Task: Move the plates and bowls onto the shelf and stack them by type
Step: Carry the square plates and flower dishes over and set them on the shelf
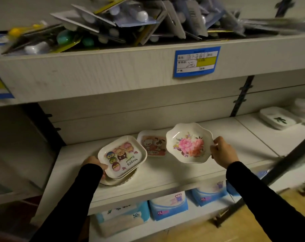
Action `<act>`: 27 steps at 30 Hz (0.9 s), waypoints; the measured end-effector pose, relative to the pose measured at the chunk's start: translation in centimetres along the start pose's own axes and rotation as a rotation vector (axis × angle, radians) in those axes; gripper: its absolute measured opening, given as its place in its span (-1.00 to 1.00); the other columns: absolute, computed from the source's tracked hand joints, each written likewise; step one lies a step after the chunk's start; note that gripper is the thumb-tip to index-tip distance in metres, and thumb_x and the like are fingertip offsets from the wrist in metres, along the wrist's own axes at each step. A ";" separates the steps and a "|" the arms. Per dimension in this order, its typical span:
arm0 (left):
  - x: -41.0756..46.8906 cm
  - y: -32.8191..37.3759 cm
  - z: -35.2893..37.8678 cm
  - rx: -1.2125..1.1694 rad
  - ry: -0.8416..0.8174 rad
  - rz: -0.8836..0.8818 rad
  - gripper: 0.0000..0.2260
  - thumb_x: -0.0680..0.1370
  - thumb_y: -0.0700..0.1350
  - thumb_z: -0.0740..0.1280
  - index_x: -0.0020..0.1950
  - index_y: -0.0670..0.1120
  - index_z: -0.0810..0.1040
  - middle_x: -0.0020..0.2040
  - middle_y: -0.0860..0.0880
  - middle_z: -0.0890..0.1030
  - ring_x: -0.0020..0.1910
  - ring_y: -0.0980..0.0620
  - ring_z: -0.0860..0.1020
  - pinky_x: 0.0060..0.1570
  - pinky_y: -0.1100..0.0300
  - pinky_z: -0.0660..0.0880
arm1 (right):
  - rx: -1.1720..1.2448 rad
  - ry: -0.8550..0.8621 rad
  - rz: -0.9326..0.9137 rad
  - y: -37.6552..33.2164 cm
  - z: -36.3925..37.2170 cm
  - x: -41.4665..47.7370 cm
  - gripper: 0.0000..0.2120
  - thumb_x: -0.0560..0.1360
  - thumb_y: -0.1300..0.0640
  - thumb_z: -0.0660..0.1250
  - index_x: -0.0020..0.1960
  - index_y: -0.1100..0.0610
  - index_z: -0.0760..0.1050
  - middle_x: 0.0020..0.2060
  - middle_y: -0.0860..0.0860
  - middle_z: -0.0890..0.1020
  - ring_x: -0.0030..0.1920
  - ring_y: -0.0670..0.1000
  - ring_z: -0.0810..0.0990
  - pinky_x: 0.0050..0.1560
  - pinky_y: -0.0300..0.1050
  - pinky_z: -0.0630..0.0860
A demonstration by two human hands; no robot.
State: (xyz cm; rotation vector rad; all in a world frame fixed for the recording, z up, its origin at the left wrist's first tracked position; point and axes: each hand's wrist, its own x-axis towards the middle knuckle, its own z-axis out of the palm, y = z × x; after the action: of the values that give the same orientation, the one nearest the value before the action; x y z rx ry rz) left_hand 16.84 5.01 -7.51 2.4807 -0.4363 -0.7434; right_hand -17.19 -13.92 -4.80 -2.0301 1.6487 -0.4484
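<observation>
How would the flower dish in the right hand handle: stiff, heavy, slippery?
Probably stiff: the flower dish shows no sag held by one edge. Likely light, since the right hand pinches only its rim. Glossy, so perhaps slippery.

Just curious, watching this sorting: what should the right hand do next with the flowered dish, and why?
Probably lower the flowered dish onto bare shelf to start its own pile: the right hand holds it tilted above the board, and its scalloped rim differs from the square plates.

We note on the shelf (165, 173) a plate stack (123, 158) front-left, a cartoon plate (152, 145) behind, white dishes (277, 119) far right.
</observation>
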 end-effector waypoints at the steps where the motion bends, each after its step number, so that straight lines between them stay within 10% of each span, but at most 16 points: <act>1: 0.0 -0.1 -0.1 0.035 0.006 0.000 -0.73 0.39 -0.21 0.45 -0.01 -0.34 0.57 -0.17 -0.24 0.65 -0.28 -0.12 0.63 -0.20 0.13 0.55 | 0.004 0.000 0.000 0.2 -0.1 -0.1 -0.80 0.54 0.22 0.13 0.12 0.27 0.37 -0.16 0.26 0.68 -0.03 0.26 0.60 -0.07 -0.01 0.45; 8: 1.4 -0.9 -1.0 -0.123 0.042 0.031 -0.88 0.40 -0.34 0.41 -0.15 -0.41 0.57 -0.20 -0.30 0.63 -0.16 -0.26 0.63 0.06 -0.16 0.56 | 0.051 0.004 0.026 1.7 -1.6 -1.0 -0.96 0.54 0.22 0.12 -0.02 0.18 0.30 -0.30 0.12 0.60 -0.07 0.24 0.60 -0.13 -0.06 0.38; 13: 1.1 0.6 -2.4 -0.235 0.040 0.082 -0.74 0.43 -0.41 0.34 0.10 -0.46 0.50 -0.21 -0.25 0.69 -0.21 -0.14 0.56 0.14 -0.22 0.50 | 0.069 0.011 0.048 3.8 -3.3 -1.8 -0.97 0.55 0.20 0.11 -0.01 0.15 0.28 -0.30 0.09 0.57 -0.07 0.22 0.60 -0.15 -0.12 0.34; 15: -0.6 2.0 -2.4 -0.260 0.057 0.111 -0.76 0.43 -0.44 0.35 0.08 -0.44 0.49 -0.44 -0.13 0.64 -0.39 -0.06 0.55 0.06 -0.19 0.54 | 0.058 0.020 0.071 5.0 -4.1 -2.1 -0.88 0.56 0.18 0.11 0.07 0.19 0.34 -0.29 0.09 0.57 -0.12 0.19 0.58 -0.15 -0.11 0.36; 19: -6.2 6.1 -0.8 -0.265 0.035 0.245 -0.81 0.44 -0.43 0.34 0.02 -0.28 0.45 -0.28 -0.21 0.51 -0.61 0.04 0.54 -0.56 0.26 0.52 | 0.083 0.038 0.118 7.9 -6.3 -3.0 -0.89 0.58 0.16 0.12 0.06 0.17 0.33 -0.16 0.18 0.61 -0.10 0.18 0.60 -0.10 -0.06 0.46; 27: -17.1 13.9 7.3 -0.152 -0.111 0.432 -0.80 0.43 -0.38 0.37 -0.27 -0.16 0.41 -0.34 -0.14 0.53 -0.38 -0.08 0.52 -0.36 0.09 0.55 | 0.076 0.087 0.190 16.7 -12.5 -6.5 -0.91 0.57 0.15 0.15 0.01 0.17 0.34 0.01 0.25 0.63 0.01 0.26 0.59 -0.05 0.02 0.46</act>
State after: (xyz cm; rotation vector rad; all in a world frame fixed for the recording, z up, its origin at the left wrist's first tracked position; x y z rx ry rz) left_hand -3.23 -1.73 2.05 2.1059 -0.8874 -0.7044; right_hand -38.88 -12.20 -3.44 -1.8017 1.8271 -0.5299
